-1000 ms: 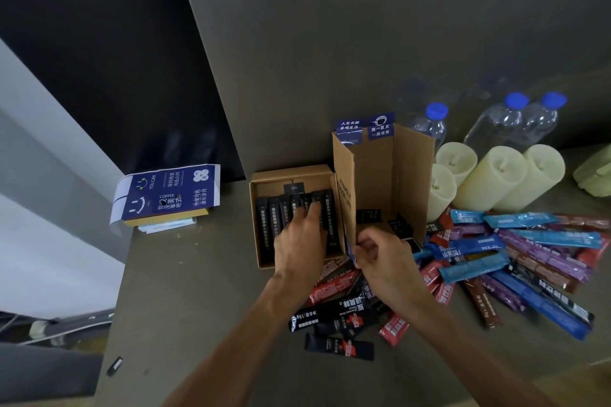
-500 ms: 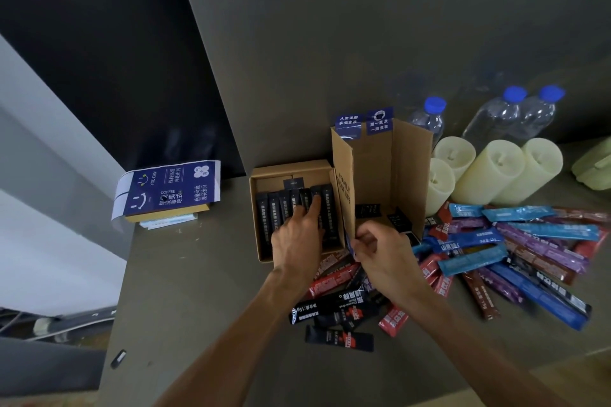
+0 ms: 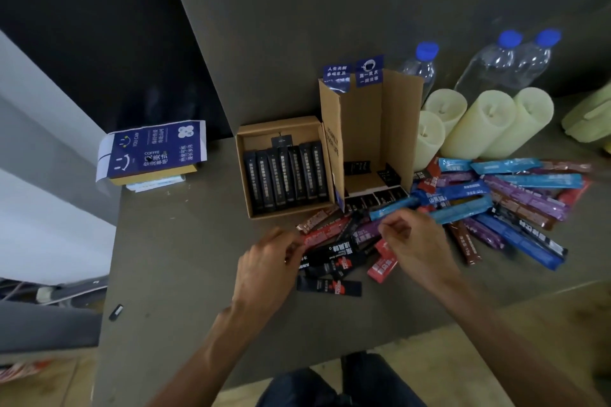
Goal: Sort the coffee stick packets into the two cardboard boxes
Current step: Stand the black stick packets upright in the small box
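As the left hand (image 3: 267, 271) curls against a black foil stick packet (image 3: 330, 263) and the right hand (image 3: 413, 241) curls over the mixed pile of coloured coffee stick packets (image 3: 515, 201) on the grey counter (image 3: 172, 258), neither grip can be confirmed. Recommended: isolate one packet by its end, then box it by colour. Count: two boxes; the shallow cardboard box (image 3: 281, 124) holds seven black sticks (image 3: 286, 175), the tall cardboard box (image 3: 363, 129) a few.

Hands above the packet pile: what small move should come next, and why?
Probably the left hand picks up the loose black packet beside it: the low box already holds only black packets, so it likely belongs there.
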Motion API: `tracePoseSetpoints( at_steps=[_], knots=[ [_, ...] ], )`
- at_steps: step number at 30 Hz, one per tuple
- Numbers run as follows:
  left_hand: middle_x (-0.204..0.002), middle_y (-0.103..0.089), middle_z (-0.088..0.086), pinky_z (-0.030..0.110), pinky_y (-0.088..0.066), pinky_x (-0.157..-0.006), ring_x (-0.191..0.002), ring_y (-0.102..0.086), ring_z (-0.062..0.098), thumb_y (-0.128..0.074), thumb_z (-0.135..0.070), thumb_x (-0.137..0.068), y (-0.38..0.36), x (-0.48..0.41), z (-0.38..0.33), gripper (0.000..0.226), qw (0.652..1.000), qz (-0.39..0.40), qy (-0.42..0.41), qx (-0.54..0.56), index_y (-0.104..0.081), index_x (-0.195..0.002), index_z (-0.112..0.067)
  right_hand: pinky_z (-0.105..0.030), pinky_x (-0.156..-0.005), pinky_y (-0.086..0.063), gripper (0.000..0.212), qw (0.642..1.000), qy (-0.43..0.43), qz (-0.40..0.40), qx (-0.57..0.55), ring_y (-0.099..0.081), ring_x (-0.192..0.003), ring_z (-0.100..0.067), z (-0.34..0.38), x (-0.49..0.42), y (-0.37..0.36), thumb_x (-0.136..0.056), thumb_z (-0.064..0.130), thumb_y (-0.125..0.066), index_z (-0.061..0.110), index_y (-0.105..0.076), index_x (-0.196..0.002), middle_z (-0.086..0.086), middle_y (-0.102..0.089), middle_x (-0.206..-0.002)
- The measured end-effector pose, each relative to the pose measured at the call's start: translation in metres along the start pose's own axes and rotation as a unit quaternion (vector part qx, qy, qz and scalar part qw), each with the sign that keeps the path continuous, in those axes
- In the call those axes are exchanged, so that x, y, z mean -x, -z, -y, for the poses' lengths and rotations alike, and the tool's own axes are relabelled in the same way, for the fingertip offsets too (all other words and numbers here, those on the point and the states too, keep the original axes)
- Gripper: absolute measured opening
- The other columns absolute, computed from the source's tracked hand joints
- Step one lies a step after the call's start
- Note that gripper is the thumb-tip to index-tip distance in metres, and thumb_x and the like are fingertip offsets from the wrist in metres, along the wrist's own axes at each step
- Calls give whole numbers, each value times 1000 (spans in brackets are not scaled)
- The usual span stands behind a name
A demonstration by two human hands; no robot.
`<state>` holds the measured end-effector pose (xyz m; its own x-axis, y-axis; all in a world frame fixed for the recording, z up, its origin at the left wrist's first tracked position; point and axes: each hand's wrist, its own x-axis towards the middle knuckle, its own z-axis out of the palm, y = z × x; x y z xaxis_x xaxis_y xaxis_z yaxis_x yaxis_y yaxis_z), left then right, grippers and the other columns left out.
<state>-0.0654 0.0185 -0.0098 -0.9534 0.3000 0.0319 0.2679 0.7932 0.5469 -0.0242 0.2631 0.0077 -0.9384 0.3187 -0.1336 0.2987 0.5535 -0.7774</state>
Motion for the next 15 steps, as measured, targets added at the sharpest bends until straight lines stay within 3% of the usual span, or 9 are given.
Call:
tracePoseSetpoints(
  at_steps=[3,5,8,13,15],
  knots=[
    [-105,-60,-11,35,-57,-69,-84,-66,15,-64,-29,-91,-13,13,-7,18,1000,28,3,0,-66,-109,-32,-8,-67,-50,15,1000,-7,1,27,-64,-73,0,-13,9,1,-91,11,-69,24,-67,-84,10,-68,-82],
    [-121,-57,-9,38,-58,-78,-98,-65,17,-61,-31,-93,-21,13,-14,33,998,57,-4,-7,-58,-125,-35,-8,-67,-49,13,999,-4,2,36,-64,-71,1,-17,12,0,-91,10,-69,22,-69,-84,11,-68,-80],
    [-135,-51,-8,42,-57,-84,-108,-62,20,-61,-27,-93,-29,11,-20,45,996,86,-19,-23,-46,-134,-38,-5,-68,-48,10,999,9,9,36,-63,-72,4,-17,13,-5,-92,8,-67,17,-70,-89,15,-65,-82],
    [-137,-50,-9,40,-56,-86,-111,-61,20,-60,-24,-93,-27,17,-16,47,996,82,-28,-34,-48,-136,-39,-3,-68,-47,9,998,28,8,49,-62,-72,8,-14,11,-19,-94,11,-64,13,-72,-95,15,-64,-84],
    [-126,-55,-7,38,-56,-81,-104,-63,20,-60,-25,-93,-22,22,-9,42,995,83,-28,-41,-53,-134,-37,-8,-66,-51,8,999,20,2,47,-64,-70,4,-11,5,-26,-94,13,-64,12,-72,-96,9,-69,-87]
  ],
)
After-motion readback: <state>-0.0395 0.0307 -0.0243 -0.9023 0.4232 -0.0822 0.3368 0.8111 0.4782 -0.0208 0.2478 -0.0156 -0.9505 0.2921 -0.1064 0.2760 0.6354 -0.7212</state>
